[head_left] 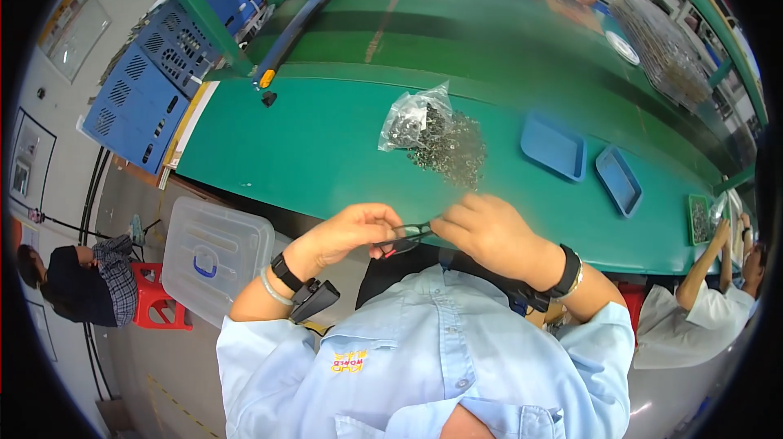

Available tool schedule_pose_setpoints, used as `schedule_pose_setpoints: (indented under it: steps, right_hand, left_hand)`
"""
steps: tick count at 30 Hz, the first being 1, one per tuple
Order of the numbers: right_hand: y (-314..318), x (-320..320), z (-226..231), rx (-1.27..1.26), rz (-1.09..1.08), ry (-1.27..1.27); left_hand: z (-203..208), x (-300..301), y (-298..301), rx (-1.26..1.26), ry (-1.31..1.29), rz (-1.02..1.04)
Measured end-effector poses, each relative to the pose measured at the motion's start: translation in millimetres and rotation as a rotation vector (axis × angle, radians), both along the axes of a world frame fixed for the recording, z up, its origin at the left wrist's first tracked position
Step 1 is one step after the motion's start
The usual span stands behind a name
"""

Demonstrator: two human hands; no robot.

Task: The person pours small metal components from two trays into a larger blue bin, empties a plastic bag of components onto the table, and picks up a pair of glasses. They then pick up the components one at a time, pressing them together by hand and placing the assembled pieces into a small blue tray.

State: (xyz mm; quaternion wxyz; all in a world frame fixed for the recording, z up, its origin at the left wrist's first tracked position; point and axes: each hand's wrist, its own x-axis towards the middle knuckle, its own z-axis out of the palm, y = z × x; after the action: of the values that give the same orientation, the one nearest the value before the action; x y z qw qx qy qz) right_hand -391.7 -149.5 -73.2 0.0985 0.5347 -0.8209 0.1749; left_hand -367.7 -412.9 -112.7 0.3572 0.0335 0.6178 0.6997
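Close to my chest, at the near edge of the green table, both hands hold what looks like a pair of black-framed glasses (413, 230) with a bit of red on it. My left hand (353, 232) pinches one end between thumb and fingers. My right hand (481, 227) has its fingers closed on the other end; its fingertips partly hide that end. Beyond my hands, a heap of small metal parts (457, 152) lies on the table. It spills from a clear plastic bag (405, 122) that lies on its side.
Two blue trays (555, 148) rest on the green table (294, 141) to the right. A clear lidded bin (216, 255) stands low at the left. Blue perforated panels (134, 108) and a green post (200, 11) rise at the far left. Other people sit left and right.
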Motion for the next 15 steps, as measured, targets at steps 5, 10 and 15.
schedule_pose_setpoints:
  steps: [5,10,15]
  right_hand:
    - [13.8,12.7,-15.0,-0.189,-0.07,-0.23]
    - [16.6,19.7,-21.4,-0.303,-0.133,-0.426]
    - [19.8,23.1,-17.9,-0.297,-0.16,-0.362]
  left_hand:
    - [-7.0,13.1,11.8,0.026,0.138,0.064]
    - [-6.5,33.9,19.2,0.059,0.273,-0.001]
    - [1.1,23.5,12.8,0.153,0.298,-0.034]
